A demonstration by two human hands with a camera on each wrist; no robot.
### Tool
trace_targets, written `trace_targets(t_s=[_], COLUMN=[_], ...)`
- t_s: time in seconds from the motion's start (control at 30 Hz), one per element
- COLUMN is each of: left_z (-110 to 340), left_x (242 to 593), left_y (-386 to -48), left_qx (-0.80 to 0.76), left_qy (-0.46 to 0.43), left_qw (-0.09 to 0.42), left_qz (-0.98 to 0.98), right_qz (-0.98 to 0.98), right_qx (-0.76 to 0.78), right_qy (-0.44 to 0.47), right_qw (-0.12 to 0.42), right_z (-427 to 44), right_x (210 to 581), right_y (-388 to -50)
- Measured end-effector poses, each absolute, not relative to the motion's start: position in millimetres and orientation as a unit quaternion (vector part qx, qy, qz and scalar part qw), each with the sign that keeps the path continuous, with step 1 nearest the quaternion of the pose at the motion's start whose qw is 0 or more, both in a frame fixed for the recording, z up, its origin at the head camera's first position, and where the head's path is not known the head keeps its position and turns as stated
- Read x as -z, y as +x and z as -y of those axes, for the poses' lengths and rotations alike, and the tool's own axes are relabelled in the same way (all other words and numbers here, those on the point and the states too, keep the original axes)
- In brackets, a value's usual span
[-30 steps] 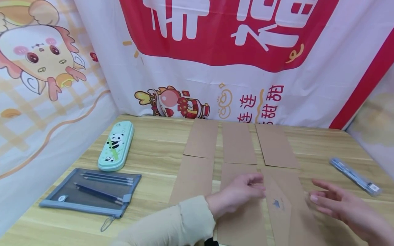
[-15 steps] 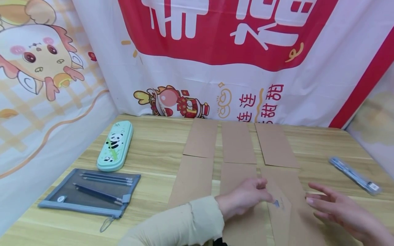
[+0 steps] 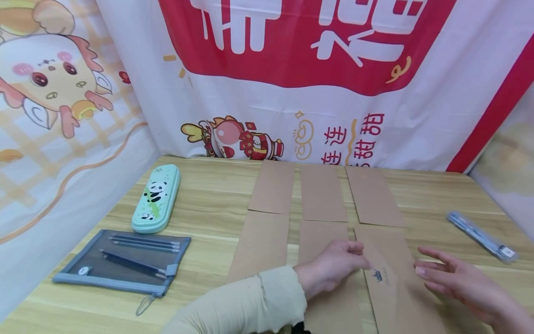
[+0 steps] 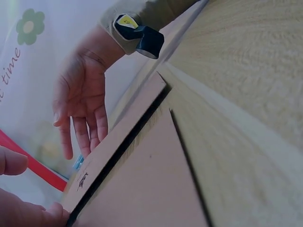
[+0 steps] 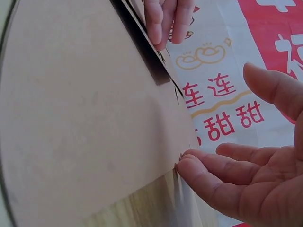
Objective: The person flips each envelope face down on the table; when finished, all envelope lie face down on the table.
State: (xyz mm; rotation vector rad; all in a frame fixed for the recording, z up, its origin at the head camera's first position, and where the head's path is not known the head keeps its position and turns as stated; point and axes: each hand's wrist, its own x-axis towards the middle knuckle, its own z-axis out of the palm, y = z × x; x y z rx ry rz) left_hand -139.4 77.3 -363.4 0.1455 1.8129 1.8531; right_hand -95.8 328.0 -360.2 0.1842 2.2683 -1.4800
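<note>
A brown kraft envelope (image 3: 385,294) with a pointed flap and a small dark crown print lies flat at the front right of the others. At its left edge is my left hand (image 3: 333,265), thumb and fingertips touching the edge, fingers relaxed. In the left wrist view, part of the left hand (image 4: 26,210) shows at the lower left. My right hand (image 3: 469,283) is beside the envelope's right edge, its fingers extended and slightly bent. The right wrist view has the right hand (image 5: 251,182) with fingertips against the envelope's corner, thumb spread apart.
Several more brown envelopes lie in two rows, including one at the back right (image 3: 375,197) and one under the left forearm (image 3: 329,306). A panda pencil case (image 3: 156,197) and a mesh zip pouch with pencils (image 3: 93,250) are left; a blue pen pack (image 3: 479,236) is right.
My left hand has moved right along the front envelopes to the edge of the crown-printed one. That envelope has shifted slightly right, and my right hand has come slightly left.
</note>
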Motion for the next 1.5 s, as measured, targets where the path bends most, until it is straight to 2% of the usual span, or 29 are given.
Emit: trace_targets(t_s=[0.23,0.5,0.9,1.17,1.5], left_z=[-68.9,-47.5,-25.1,-37.7,-67.6], left_x=[358.8,352.9,343.7,337.1,328.9], left_y=[-136.0,-133.8,-134.0,-136.0,-139.4], left_qx=[-0.684,-0.67,-0.676,-0.637,-0.612], left_qy=[0.085,0.099,0.138,0.193,0.269], left_qw=[0.247,0.218,0.159,0.103,0.072], left_qz=[-0.681,-0.702,-0.706,-0.739,-0.74], right_qz=[-0.808,-0.769,-0.746,-0.744,-0.72], right_qx=[0.55,0.592,0.626,0.632,0.661], right_qy=[0.033,-0.006,-0.05,-0.045,-0.052], right_qw=[0.209,0.239,0.222,0.214,0.205], right_z=[-323.1,-308.6,-273.8,-271.1,-278.8], right_x=[361.0,364.4,370.1,373.4,378.9], right_y=[-97.8,-109.7,-118.8,-120.3,-117.9])
